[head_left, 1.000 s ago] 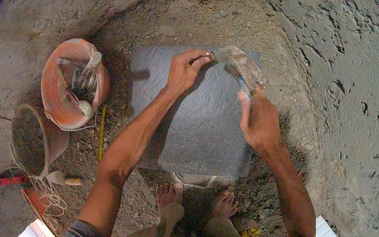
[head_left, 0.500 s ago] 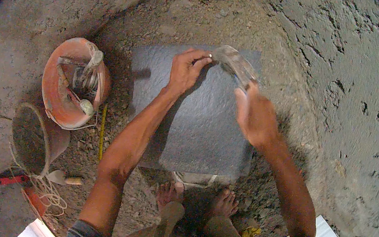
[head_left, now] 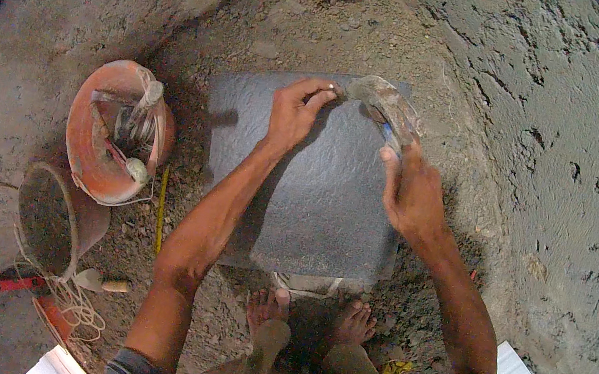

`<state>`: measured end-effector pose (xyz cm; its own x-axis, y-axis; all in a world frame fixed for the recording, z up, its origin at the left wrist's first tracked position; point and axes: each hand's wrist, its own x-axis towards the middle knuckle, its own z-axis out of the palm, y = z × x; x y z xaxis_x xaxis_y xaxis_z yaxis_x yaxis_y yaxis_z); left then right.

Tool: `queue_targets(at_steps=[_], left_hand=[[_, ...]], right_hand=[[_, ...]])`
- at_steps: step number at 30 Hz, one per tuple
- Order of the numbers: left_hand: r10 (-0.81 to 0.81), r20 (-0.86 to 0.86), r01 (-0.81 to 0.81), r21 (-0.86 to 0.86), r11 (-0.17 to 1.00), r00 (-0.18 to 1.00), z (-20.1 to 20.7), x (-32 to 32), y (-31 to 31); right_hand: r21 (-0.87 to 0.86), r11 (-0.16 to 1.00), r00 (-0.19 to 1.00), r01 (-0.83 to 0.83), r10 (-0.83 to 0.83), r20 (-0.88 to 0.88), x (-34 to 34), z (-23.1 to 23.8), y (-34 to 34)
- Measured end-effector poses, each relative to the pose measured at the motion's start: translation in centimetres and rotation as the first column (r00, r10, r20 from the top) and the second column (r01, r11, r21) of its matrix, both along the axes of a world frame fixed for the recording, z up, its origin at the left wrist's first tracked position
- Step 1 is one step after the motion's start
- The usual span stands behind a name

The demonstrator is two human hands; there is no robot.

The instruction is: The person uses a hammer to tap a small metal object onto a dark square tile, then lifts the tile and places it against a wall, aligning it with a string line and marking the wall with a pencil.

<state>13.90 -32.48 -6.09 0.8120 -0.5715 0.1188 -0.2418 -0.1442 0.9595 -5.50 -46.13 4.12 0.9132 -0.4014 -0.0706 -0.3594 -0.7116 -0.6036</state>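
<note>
“Dark grey, stone-textured tile (head_left: 330, 184) is lying flat in front of the person, right?”

“Yes, and nearly square, so neither side is standing out as the long one. Its far edge is running crosswise, just beyond the hands.”

“And the tool?”

“That curved hand tool (head_left: 401, 119) is slanting over the tile's far right corner. Its long axis is running from the right hand (head_left: 415, 195) away and leftward, the far end bending toward the left hand (head_left: 296, 114). Blur is hiding its exact kind.”

“How are the hands holding?”

“The right is wrapping around the tool's grip. The left is pinching, thumb and forefinger narrowed on a small dark piece (head_left: 341, 93) near the far edge; I cannot tell what it is.”

“What is surrounding them?”

“Rough, crumbly soil (head_left: 291, 25) is spreading around the tile, and a pitted grey cement surface (head_left: 563, 163) is bordering it on the right. A cluttered orange bucket (head_left: 82, 156) is sitting on the left, with a yellow strip (head_left: 162, 206) lying beside it. Nearer, a wooden-handled trowel (head_left: 114, 286) and tangled pale cord (head_left: 95, 323) are resting.”
</note>
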Motion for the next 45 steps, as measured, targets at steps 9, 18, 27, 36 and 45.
queue_targets(at_steps=[9, 18, 27, 36, 45], left_hand=[[0.003, 0.013, -0.003, -0.001, 1.000, 1.000, -0.5, 0.1, 0.0], [0.032, -0.064, -0.030, 0.031, 0.999, 0.997, -0.6, -0.1, -0.1], [0.005, 0.084, -0.012, 0.086, 0.996, 0.996, -0.7, 0.2, 0.2], [0.000, 0.092, -0.004, 0.051, 0.999, 0.996, -0.2, 0.0, -0.1], [0.081, 0.017, -0.081, 0.011, 0.997, 0.997, -0.5, 0.1, 0.0]], right_hand=[[-0.005, 0.999, 0.996, -0.032, 0.033, 0.083, 0.6, 0.5, 0.1], [-0.010, 0.999, 0.996, -0.032, 0.033, 0.088, 1.0, 1.1, 0.5], [0.050, 0.999, 0.983, -0.020, 0.029, -0.183, 2.6, 1.7, 0.6], [-0.019, 1.000, 1.000, -0.014, 0.014, -0.022, 1.9, 0.9, 0.8], [-0.031, 0.999, 0.998, -0.021, 0.019, -0.067, 1.1, 0.5, 0.4]])
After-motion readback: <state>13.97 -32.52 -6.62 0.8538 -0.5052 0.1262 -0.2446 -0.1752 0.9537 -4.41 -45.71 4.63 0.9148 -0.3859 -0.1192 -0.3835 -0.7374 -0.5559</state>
